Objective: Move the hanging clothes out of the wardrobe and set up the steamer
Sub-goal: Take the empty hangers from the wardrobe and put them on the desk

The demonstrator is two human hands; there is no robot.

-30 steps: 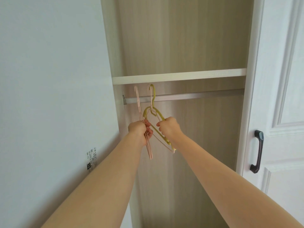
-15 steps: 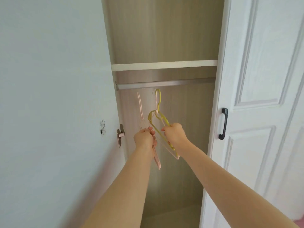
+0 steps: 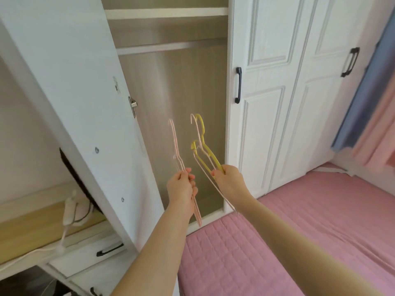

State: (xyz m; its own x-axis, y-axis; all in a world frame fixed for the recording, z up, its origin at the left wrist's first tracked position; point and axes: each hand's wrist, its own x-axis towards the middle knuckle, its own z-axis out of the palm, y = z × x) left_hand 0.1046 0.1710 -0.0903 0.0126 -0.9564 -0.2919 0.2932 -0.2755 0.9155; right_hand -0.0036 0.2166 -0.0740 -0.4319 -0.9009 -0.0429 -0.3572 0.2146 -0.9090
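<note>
My left hand (image 3: 182, 188) grips a bunch of thin pink hangers (image 3: 176, 144), hooks pointing up. My right hand (image 3: 227, 177) holds a yellow hanger (image 3: 205, 149) together with a pink one, also hooks up. Both bunches are bare, with no clothes on them, and hang free in front of the open wardrobe. The wardrobe rail (image 3: 154, 48) is high above them with nothing on it. No steamer is in view.
The open wardrobe door (image 3: 81, 103) stands at my left. Shut doors with black handles (image 3: 238, 85) are on the right. A pink bed cover (image 3: 288, 231) lies below. A desk with drawers (image 3: 85, 253) and a white cable sits lower left. Blue and pink curtains (image 3: 372, 116) hang far right.
Both hands have lifted the hangers off the rail and lowered them out of the wardrobe. My view has dropped, showing the bed and the desk.
</note>
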